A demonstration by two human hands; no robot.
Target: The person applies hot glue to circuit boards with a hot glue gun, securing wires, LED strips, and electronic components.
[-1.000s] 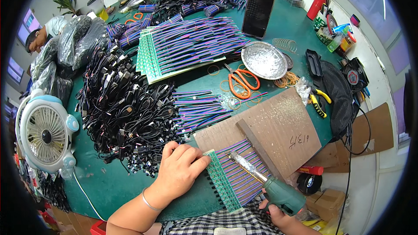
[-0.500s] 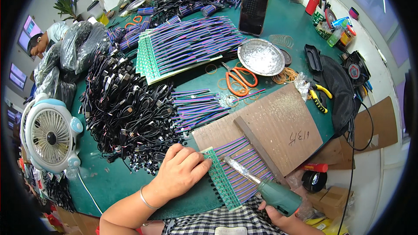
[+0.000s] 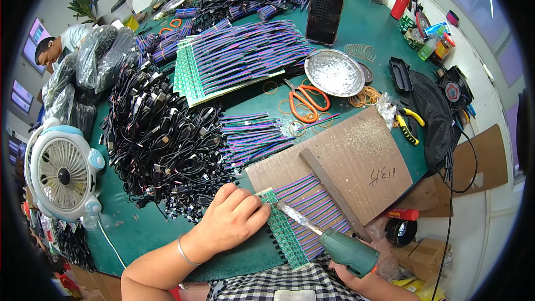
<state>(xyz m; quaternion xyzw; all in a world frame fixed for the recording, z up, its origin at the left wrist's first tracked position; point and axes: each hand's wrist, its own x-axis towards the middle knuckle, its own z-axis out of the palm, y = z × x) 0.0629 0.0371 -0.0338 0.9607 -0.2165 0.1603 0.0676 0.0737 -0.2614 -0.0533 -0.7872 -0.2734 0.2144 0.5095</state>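
Note:
A green circuit-board strip [image 3: 287, 228] slants in front of me, with rows of coloured wires [image 3: 312, 212] running from its right side onto a wooden board [image 3: 356, 161]. My left hand [image 3: 231, 217] is closed at the strip's upper left end, fingertips at its edge; whatever they pinch is hidden. My right hand [image 3: 351, 278], partly covered by the green handle, grips a soldering iron [image 3: 348, 251]. The iron's metal tip points up and left, at the strip's upper end close to my left fingertips. A dark wooden bar [image 3: 334, 192] lies across the wires.
Left of the board a heap of black cables [image 3: 161, 139] spreads beside a fan [image 3: 64, 175]. Farther back are stacked wired circuit boards [image 3: 239, 61], a phone [image 3: 325, 14], a metal dish [image 3: 334, 72], orange scissors [image 3: 306, 103] and yellow-handled pliers [image 3: 409, 125]. Another person [image 3: 61, 44] sits far left.
The soldering iron has shifted left and slightly, its tip now nearer my left fingertips at the strip's upper end. My left hand stays almost in place.

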